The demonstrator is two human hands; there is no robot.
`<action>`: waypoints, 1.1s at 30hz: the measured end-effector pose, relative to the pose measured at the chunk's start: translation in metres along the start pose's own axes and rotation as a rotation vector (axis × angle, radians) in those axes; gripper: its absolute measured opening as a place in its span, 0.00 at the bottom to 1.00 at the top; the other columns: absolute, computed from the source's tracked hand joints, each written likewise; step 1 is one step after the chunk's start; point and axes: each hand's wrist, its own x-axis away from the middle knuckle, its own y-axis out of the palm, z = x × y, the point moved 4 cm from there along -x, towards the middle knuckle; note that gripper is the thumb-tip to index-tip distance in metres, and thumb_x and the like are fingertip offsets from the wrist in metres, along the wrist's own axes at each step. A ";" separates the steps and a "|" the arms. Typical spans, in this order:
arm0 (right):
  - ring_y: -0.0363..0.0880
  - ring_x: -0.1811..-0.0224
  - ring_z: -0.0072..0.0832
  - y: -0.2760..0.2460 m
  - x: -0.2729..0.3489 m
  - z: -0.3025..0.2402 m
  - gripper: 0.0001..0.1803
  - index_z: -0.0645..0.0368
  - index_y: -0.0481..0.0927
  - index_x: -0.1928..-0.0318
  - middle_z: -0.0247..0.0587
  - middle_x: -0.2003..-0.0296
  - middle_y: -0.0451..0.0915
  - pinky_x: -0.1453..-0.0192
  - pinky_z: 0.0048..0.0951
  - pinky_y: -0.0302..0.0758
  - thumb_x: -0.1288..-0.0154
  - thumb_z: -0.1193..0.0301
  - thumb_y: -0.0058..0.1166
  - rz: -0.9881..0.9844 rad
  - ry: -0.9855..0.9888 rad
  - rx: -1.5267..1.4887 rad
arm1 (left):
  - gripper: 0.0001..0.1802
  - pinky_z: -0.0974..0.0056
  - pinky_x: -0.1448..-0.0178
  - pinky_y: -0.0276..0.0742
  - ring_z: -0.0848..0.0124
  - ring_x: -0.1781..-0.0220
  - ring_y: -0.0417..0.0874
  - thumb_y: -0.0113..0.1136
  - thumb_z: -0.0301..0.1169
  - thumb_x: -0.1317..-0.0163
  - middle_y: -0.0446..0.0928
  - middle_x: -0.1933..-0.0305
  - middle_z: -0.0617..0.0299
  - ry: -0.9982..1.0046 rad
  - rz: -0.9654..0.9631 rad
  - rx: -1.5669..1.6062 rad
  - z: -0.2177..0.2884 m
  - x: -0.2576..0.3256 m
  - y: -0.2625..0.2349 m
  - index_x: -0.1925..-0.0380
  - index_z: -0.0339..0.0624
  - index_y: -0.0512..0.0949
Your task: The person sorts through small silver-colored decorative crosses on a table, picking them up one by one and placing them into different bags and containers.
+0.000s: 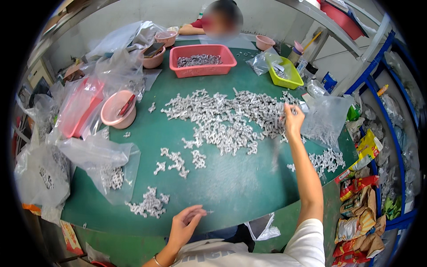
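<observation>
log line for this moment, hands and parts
left hand: pinching small pin at table edge | right hand: reaching into metal parts pile | red tray: parts inside

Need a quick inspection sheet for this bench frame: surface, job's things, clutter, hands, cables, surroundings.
Surface: green table, mostly covered with parts and bags.
Job's things: big heap of small silver metal parts mid-table; smaller piles near the front edge; red basket holding more parts.
Clutter: clear plastic bags at left, pink bowls, yellow-green tray.
Hands: left hand at the near table edge, pinching a small thin piece; right hand stretched out to the heap's right side, fingers on parts.
Cables: nothing seen.
Surroundings: another person seated across the table; blue rack and snack packets at right.
</observation>
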 end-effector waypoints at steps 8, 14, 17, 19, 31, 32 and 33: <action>0.77 0.66 0.48 -0.009 -0.126 0.028 0.12 0.59 0.76 0.70 0.50 0.71 0.78 0.64 0.45 0.72 0.50 0.64 0.57 0.036 -0.284 1.319 | 0.13 0.70 0.52 0.71 0.70 0.59 0.78 0.49 0.18 0.44 0.76 0.63 0.55 0.006 0.105 -0.124 0.008 -0.027 -0.003 0.58 0.32 0.72; 0.79 0.71 0.41 -0.021 -0.140 0.044 0.11 0.59 0.78 0.70 0.47 0.76 0.78 0.68 0.39 0.73 0.50 0.65 0.58 -0.053 -0.218 1.176 | 0.12 0.69 0.52 0.72 0.70 0.59 0.78 0.47 0.17 0.43 0.76 0.63 0.54 -0.040 0.142 -0.091 0.011 -0.037 -0.001 0.58 0.30 0.72; 0.77 0.82 0.31 -0.006 -0.116 0.012 0.08 0.62 0.79 0.72 0.41 0.84 0.75 0.78 0.32 0.71 0.49 0.69 0.58 -0.122 -0.097 0.776 | 0.12 0.69 0.53 0.72 0.70 0.60 0.78 0.47 0.17 0.43 0.76 0.64 0.54 -0.074 0.183 -0.083 0.012 -0.035 -0.001 0.59 0.30 0.72; 0.70 0.91 0.20 -0.004 -0.104 -0.001 0.06 0.62 0.79 0.72 0.34 0.88 0.70 0.86 0.23 0.66 0.48 0.71 0.57 -0.176 -0.081 0.616 | 0.11 0.69 0.53 0.72 0.70 0.60 0.77 0.47 0.17 0.43 0.76 0.64 0.55 0.000 0.158 -0.068 0.006 -0.037 -0.001 0.59 0.30 0.72; 0.78 0.60 0.43 0.017 -0.156 0.078 0.10 0.59 0.78 0.66 0.49 0.63 0.78 0.57 0.38 0.75 0.48 0.69 0.52 -0.381 -0.210 1.568 | 0.10 0.72 0.60 0.72 0.71 0.66 0.78 0.47 0.15 0.46 0.75 0.70 0.54 0.160 0.283 -0.303 0.000 -0.026 -0.003 0.65 0.30 0.75; 0.77 0.60 0.43 0.020 -0.158 0.081 0.11 0.60 0.78 0.66 0.49 0.63 0.78 0.57 0.38 0.75 0.50 0.68 0.54 -0.416 -0.194 1.544 | 0.09 0.71 0.61 0.72 0.71 0.68 0.77 0.48 0.17 0.45 0.76 0.71 0.55 0.187 0.293 -0.374 0.004 -0.027 -0.004 0.66 0.31 0.75; 0.77 0.59 0.43 0.021 -0.160 0.083 0.12 0.60 0.78 0.66 0.49 0.62 0.78 0.57 0.39 0.75 0.51 0.67 0.57 -0.449 -0.178 1.520 | 0.07 0.70 0.62 0.72 0.70 0.69 0.77 0.49 0.20 0.44 0.76 0.71 0.56 0.215 0.302 -0.444 0.010 -0.024 -0.003 0.66 0.32 0.76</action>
